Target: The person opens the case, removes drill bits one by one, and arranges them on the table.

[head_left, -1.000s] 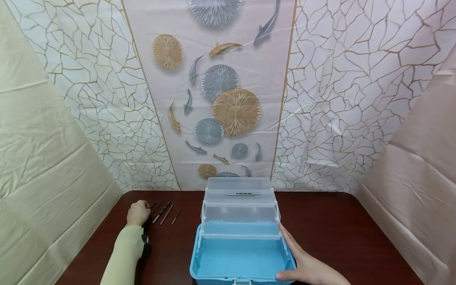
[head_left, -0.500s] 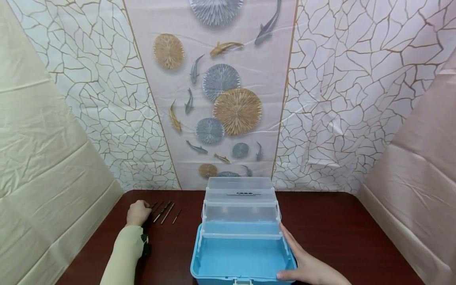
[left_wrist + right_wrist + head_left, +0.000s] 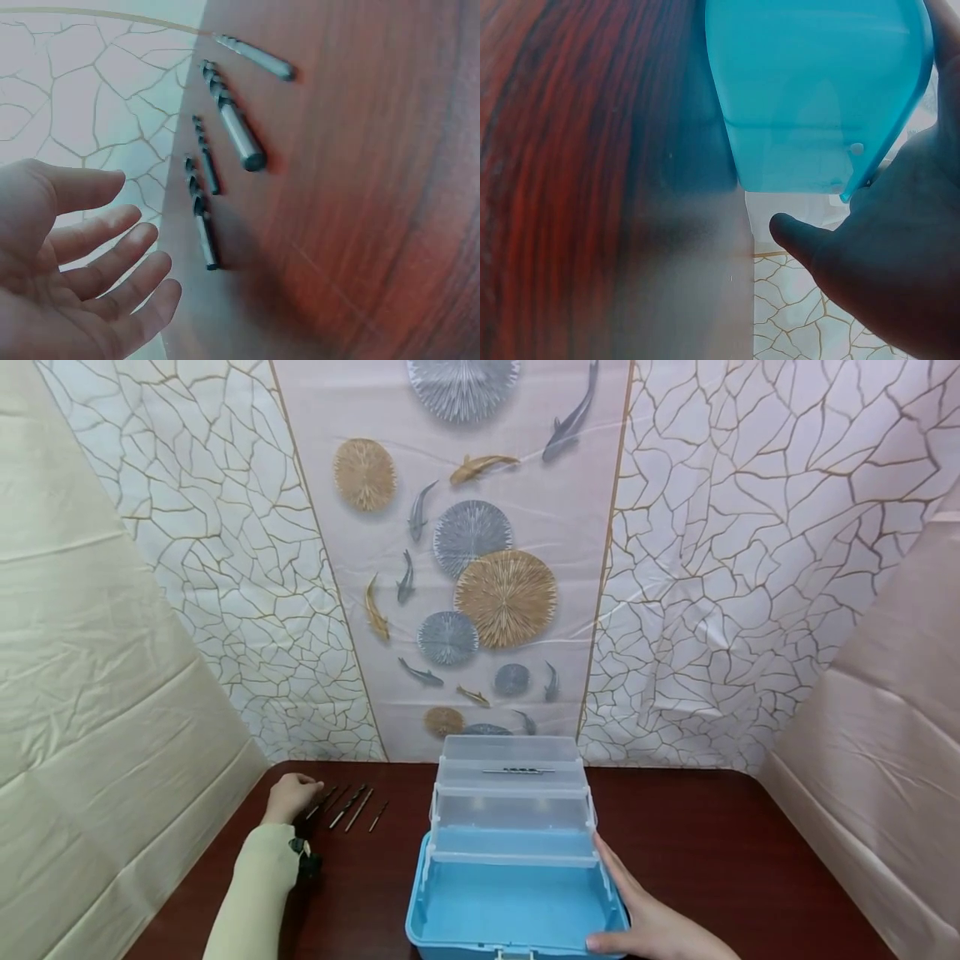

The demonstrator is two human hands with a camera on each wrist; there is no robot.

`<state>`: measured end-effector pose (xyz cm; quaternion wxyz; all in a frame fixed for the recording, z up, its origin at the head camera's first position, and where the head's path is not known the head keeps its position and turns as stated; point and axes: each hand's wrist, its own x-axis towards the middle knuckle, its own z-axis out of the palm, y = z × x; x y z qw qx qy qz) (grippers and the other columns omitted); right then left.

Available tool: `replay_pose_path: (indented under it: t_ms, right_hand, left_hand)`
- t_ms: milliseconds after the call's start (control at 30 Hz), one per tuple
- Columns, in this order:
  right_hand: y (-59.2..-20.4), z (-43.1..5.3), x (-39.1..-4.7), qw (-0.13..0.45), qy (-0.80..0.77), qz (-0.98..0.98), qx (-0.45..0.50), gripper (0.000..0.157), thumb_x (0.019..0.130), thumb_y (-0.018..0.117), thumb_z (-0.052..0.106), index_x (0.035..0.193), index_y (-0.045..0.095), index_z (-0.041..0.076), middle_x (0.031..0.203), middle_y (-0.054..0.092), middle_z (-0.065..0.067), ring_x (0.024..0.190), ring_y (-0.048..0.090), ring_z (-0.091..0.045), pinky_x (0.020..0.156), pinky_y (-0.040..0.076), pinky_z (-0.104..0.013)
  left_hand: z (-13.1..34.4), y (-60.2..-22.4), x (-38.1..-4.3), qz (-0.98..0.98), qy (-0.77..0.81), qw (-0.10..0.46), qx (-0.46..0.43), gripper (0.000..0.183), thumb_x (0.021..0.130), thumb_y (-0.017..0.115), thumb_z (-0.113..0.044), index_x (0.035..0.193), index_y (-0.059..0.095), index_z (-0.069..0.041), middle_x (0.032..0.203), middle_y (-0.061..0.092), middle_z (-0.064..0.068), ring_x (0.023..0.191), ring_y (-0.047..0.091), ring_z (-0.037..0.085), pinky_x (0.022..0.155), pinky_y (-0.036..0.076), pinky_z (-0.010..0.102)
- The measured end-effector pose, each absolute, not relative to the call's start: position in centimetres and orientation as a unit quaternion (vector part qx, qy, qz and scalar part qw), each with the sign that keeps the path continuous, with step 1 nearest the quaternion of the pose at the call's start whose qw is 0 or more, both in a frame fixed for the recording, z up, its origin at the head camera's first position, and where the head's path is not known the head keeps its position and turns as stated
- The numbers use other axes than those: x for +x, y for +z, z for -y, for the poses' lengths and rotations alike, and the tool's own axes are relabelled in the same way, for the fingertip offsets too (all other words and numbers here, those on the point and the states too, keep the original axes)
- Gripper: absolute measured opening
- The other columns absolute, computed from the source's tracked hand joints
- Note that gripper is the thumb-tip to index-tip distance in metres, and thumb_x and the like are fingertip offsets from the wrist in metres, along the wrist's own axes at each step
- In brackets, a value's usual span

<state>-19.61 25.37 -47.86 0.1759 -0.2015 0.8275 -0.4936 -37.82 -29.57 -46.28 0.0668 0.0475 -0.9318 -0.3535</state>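
My left hand hovers at the table's far left, beside a row of several drill bits. Its loosely bent fingers hold nothing in the left wrist view, and the closest drill bit lies just past the fingertips. My right hand holds the right side of an open blue toolbox, thumb over the rim near the front corner and index finger reaching back along the edge. The right wrist view shows that hand against the box's outer wall; some fingers are hidden. Drill bits lie in the upper clear tray.
Clear stepped trays stand raised at the back of the toolbox. Dark red-brown table surrounds it. A patterned cloth hangs behind, with plain cloth panels at both sides.
My left hand has lifted and drawn slightly left, away from the leftmost drill bit, which now shows more fully. The right hand stays on the toolbox. The head view has shifted a little.
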Motion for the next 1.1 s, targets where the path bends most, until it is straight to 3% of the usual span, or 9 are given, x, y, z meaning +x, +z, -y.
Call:
replay_pose_path:
  t_ms: [367,567,1100]
  right_hand:
    - [-47.8,-25.2,-19.4,0.174,-0.494,-0.827,-0.205,0.107,0.085,0.068,0.018,0.145,-0.018,0.033,0.151,-0.022,-0.005,0.134,-0.013,-0.034,0.096,0.003,-0.071]
    - [-47.8,-25.3,-19.5,0.175,-0.485,-0.833,-0.199,0.106,0.086,0.068,0.021,0.144,-0.018,0.038,0.151,-0.021,-0.002,0.134,-0.013,-0.032,0.096,0.003,-0.071]
    - [-47.5,-25.4,-19.3,0.171,-0.477,-0.839,-0.2,0.105,0.086,0.067,0.023,0.144,-0.019,0.039,0.151,-0.022,0.0,0.134,-0.014,-0.031,0.096,0.007,-0.07]
  left_hand:
    - [25.8,-44.1,-39.5,0.915,-0.403,0.022,-0.003,0.046,0.095,0.053,-0.028,0.126,0.052,0.005,0.126,0.049,0.026,0.111,0.049,0.039,0.085,0.043,0.05]
    - [22.3,-40.9,-40.9,0.891,-0.452,0.006,-0.047,0.046,0.096,0.053,-0.028,0.129,0.048,0.003,0.124,0.051,0.023,0.111,0.051,0.037,0.088,0.043,0.047]
    - [14.3,-33.1,-43.0,0.856,-0.493,0.022,-0.152,0.034,0.093,0.057,-0.016,0.12,0.055,0.006,0.112,0.057,0.02,0.101,0.055,0.031,0.086,0.046,0.039]
